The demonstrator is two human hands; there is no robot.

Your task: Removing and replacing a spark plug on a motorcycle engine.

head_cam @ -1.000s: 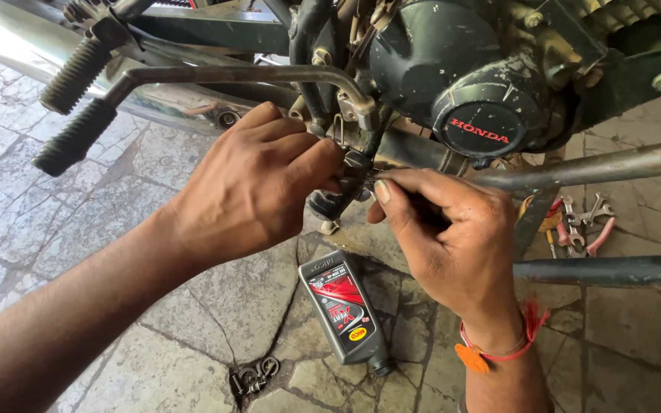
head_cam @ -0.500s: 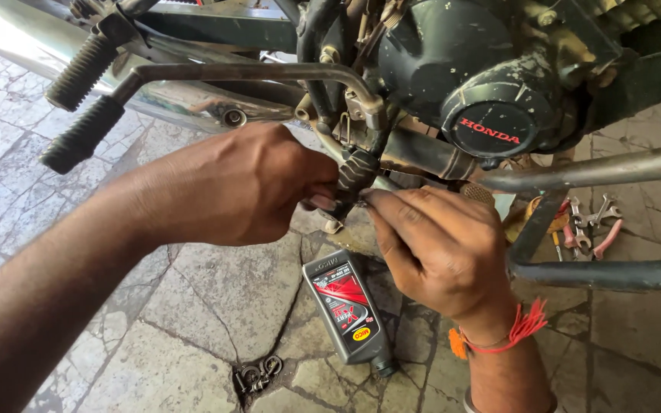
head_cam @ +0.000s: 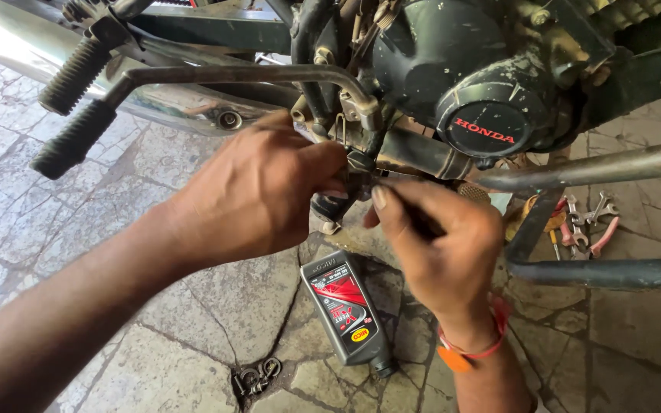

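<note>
Working the small fitting under the engine

Steadying comes first: keep your left hand (head_cam: 258,195) braced against the underside of the black motorcycle engine (head_cam: 453,69) so the small dark fitting (head_cam: 357,164) below the crankcase does not wander while your right hand (head_cam: 437,245) works on it. Keep your wrists low and your eyes on the point where both sets of fingertips meet, since that spot is partly hidden behind your knuckles.

Your left hand is curled, its fingers closed around the fitting and the dark rubbery part just beneath it. Your right hand is pressed together in a pinch, thumb against forefinger, around a thin dark tool or rod whose tip touches the same fitting; what the tool is, I cannot tell.

Near you on the stone floor (head_cam: 55,229) lies a grey oil bottle with a red label (head_cam: 346,310), just below your hands. A small bunch of metal rings (head_cam: 256,375) lies nearer left, and spanners and pliers (head_cam: 583,222) lie right, behind the steel stand bars (head_cam: 598,271).
</note>
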